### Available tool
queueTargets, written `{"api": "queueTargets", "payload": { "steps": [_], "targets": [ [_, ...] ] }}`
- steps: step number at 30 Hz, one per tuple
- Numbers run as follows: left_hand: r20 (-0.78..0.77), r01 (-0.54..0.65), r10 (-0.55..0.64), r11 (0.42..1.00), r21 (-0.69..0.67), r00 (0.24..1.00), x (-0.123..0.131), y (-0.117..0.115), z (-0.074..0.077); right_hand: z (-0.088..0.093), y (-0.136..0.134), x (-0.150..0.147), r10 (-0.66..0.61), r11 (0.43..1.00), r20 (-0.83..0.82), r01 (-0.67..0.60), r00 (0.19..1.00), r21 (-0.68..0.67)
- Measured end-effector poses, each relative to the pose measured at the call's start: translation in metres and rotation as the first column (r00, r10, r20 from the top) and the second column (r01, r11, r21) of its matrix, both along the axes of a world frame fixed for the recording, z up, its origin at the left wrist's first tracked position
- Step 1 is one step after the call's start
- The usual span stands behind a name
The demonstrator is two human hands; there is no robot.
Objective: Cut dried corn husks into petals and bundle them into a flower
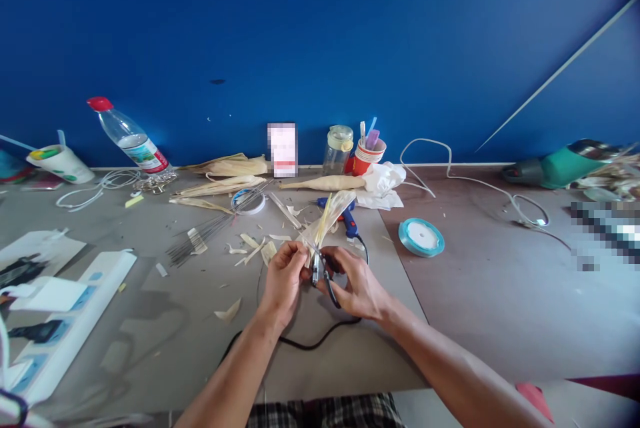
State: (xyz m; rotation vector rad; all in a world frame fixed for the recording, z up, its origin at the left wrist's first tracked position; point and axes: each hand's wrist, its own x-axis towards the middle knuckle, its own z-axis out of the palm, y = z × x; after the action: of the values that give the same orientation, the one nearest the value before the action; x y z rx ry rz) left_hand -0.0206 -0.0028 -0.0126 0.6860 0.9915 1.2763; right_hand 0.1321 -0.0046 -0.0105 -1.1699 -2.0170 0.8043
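Pale husk bundle [331,213], projecting beyond the fingers of the left hand [284,281], which pinch its base; the right hand [361,281] grasps black-handled scissors [330,290]. Beyond the fingers, a blue glue gun [349,220] lies on the desk [350,368].

Deep blue wall [320,35] across the top of my remote view; at centre I see cream-yellow husk [331,216] and black-handled scissors [327,279] — right of centre, a turquoise spool [421,237] with a white middle; above that, a red cup [366,160]; bottom centre, dark plaid cloth [350,411].
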Motion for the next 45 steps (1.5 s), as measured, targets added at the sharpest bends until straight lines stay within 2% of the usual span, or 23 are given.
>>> {"api": "queueTargets", "payload": {
  "steps": [3,7,13,24,45],
  "targets": [
    [0.034,-0.028,0.029,1.000,-0.013,0.999,-0.001,0.000,0.002,0.001,-0.001,-0.004,0.014,1.000,0.091,-0.016,0.996,0.025],
    [0.051,-0.039,0.039,0.999,-0.010,0.998,-0.002,0.001,0.001,0.000,-0.002,-0.007,-0.003,0.998,0.126,-0.004,0.992,0.057],
    [0.028,-0.027,0.027,1.000,-0.006,0.999,-0.002,0.001,-0.003,-0.003,-0.004,-0.010,-0.011,0.998,0.131,0.004,0.991,0.057],
    [0.032,-0.018,0.019,0.999,-0.042,0.999,0.000,0.000,0.000,-0.006,-0.006,-0.013,-0.012,1.000,0.099,0.011,0.995,0.003],
    [0.034,-0.027,0.028,0.999,-0.022,0.999,0.001,-0.001,0.001,-0.016,-0.009,-0.018,-0.036,0.997,0.050,0.039,0.998,-0.072]
  ]
}}
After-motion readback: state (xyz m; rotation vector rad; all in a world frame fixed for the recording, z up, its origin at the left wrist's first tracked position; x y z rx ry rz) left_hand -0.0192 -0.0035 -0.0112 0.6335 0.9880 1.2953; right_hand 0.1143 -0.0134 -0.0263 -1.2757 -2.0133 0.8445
